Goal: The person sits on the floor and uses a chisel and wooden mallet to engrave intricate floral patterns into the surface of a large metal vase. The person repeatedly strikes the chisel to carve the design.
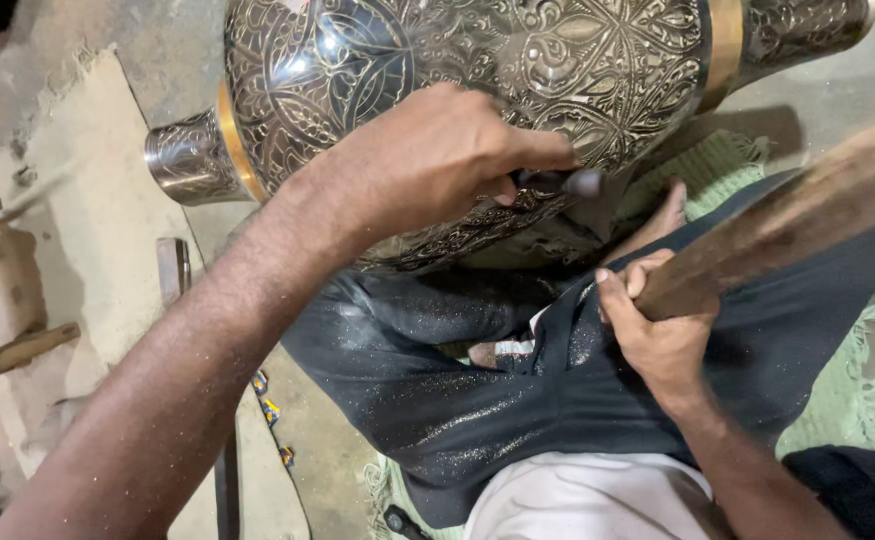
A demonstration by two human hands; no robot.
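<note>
Head view: the left hand point(428, 160) is clenched around a slim metal chisel point(568, 182), whose tip pokes out past the fingers point(533, 150) and presses against the engraved metal vase point(478, 70) lying on its side just beyond the knuckles. The right hand point(658, 320) grips 1 wooden mallet handle point(788, 220), blurred, slanting up and away from its fingers, over the dark-trousered lap point(458, 390).
</note>
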